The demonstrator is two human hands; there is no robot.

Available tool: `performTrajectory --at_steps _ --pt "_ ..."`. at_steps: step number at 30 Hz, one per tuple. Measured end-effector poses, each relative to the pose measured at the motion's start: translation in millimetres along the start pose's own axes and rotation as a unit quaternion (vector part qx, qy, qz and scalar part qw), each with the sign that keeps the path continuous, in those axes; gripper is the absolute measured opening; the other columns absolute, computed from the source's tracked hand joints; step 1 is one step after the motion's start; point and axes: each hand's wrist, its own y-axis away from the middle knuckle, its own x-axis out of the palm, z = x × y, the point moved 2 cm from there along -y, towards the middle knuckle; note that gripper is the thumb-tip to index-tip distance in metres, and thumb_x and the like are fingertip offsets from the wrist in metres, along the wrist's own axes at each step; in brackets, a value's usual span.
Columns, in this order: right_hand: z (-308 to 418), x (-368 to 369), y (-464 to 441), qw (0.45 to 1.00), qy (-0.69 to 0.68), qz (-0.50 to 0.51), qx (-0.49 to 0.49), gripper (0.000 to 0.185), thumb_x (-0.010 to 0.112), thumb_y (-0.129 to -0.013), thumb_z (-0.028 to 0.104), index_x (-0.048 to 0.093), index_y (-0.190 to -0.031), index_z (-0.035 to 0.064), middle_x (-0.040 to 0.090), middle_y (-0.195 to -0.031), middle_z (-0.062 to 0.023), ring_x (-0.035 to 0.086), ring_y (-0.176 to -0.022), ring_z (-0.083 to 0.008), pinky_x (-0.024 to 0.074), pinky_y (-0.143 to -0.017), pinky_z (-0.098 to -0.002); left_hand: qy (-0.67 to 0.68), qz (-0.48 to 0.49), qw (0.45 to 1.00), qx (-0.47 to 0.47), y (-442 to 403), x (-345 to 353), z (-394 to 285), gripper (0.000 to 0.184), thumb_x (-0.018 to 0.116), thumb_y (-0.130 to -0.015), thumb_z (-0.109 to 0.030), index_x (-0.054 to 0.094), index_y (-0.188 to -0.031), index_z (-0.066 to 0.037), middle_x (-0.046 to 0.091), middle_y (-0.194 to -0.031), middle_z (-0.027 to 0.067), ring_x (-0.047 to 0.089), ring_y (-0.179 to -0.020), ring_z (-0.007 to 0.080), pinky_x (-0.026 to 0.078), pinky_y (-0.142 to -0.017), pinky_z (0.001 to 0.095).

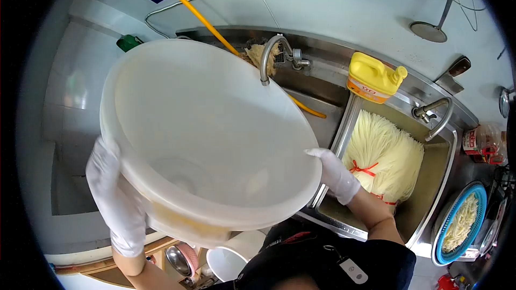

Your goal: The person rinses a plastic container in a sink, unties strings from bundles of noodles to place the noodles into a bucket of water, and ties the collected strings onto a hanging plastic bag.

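A large white plastic tub [209,129] is held tilted in front of me, its hollow inside facing the camera with nothing in it. My left hand [115,198], in a white glove, is closed at the tub's left side; its fingertips are partly hidden. At the right rim, my gloved right hand [336,174] grips with the thumb over the edge. Behind the tub, a curved faucet [267,56] reaches over the left sink basin [317,99]. Close to my right hand, a bundle of long pale noodles [384,150] tied with red string lies in the right basin.
A yellow jug [374,78] stands at the back between the basins. A second faucet [443,121] bends over the right basin. A blue basket [482,209] holding pale strips sits at the right. Below are a white bucket [223,263] and a metal bowl [179,260]. A yellow hose [188,5] hangs behind.
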Motion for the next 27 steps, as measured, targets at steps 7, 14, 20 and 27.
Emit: performTrajectory --at_steps 7,14,20,27 --pt "4 -19 -69 0.996 0.088 0.004 -0.021 0.043 0.052 -0.077 0.015 0.052 -0.114 -0.0066 0.060 -0.107 -0.0162 0.058 -0.099 -0.0237 0.0416 -0.092 -0.0340 -0.151 -0.072 0.985 -0.049 -40 -60 -11 0.050 0.040 -0.094 -0.044 0.060 -0.093 0.002 0.055 -0.059 0.0005 0.044 -0.045 0.0061 0.033 -0.043 0.0177" --pt "36 -34 -148 0.991 0.089 0.067 -0.068 0.036 0.051 -0.076 0.010 0.056 -0.109 -0.0057 0.063 -0.097 -0.0147 0.063 -0.087 -0.0233 0.0489 -0.085 -0.0347 -0.075 -0.029 0.993 -0.085 -97 -56 2 0.048 0.060 -0.085 -0.041 0.058 -0.109 0.000 0.060 -0.104 0.0099 0.054 -0.101 0.0168 0.040 -0.090 0.0305" --pt "55 -28 -169 0.994 0.032 0.072 -0.071 0.042 0.050 -0.089 0.024 0.047 -0.125 0.0018 0.057 -0.116 -0.0146 0.058 -0.102 -0.0244 0.0461 -0.090 -0.0374 0.023 0.036 0.998 -0.052 -87 -47 12 0.030 0.061 -0.085 -0.022 0.059 -0.100 0.005 0.061 -0.096 0.0093 0.056 -0.090 0.0159 0.043 -0.086 0.0292" --pt "2 -27 -76 0.996 -0.040 0.048 -0.066 0.046 0.053 -0.090 0.029 0.045 -0.129 0.0055 0.055 -0.121 -0.0124 0.054 -0.109 -0.0210 0.0446 -0.091 -0.0355 -0.004 -0.056 0.998 -0.018 3 0 -2 0.024 0.052 -0.088 -0.015 0.055 -0.099 0.006 0.058 -0.087 0.0041 0.052 -0.079 0.0090 0.041 -0.073 0.0214"
